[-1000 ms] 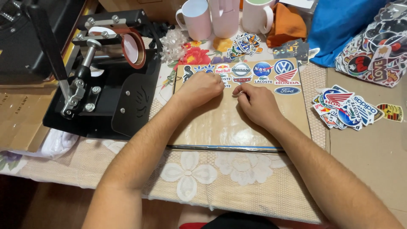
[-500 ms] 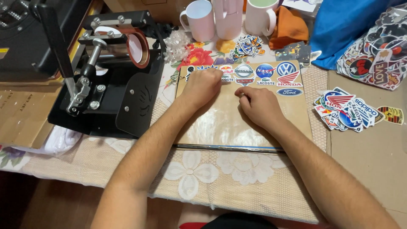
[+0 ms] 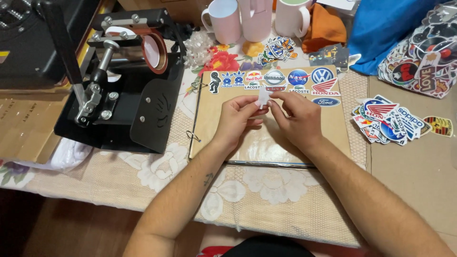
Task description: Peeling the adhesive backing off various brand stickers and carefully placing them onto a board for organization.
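Sticker [image 3: 263, 96], small and white, is pinched between the fingertips of both hands above a brown binder cover [image 3: 266, 138]. Left hand [image 3: 237, 119] grips its lower edge, fingers narrowed; right hand [image 3: 297, 116] nips its other side, seemingly peeling the backing. Pressing it down beside the row of logo stickers [image 3: 285, 81] along the cover's top would need a steady, flat placement. Outward, loose stickers [image 3: 388, 119] lie heaped to the right. Three mugs [image 3: 257, 19] stand behind; their insides cannot be seen. A black mug press [image 3: 124, 81] sits left.
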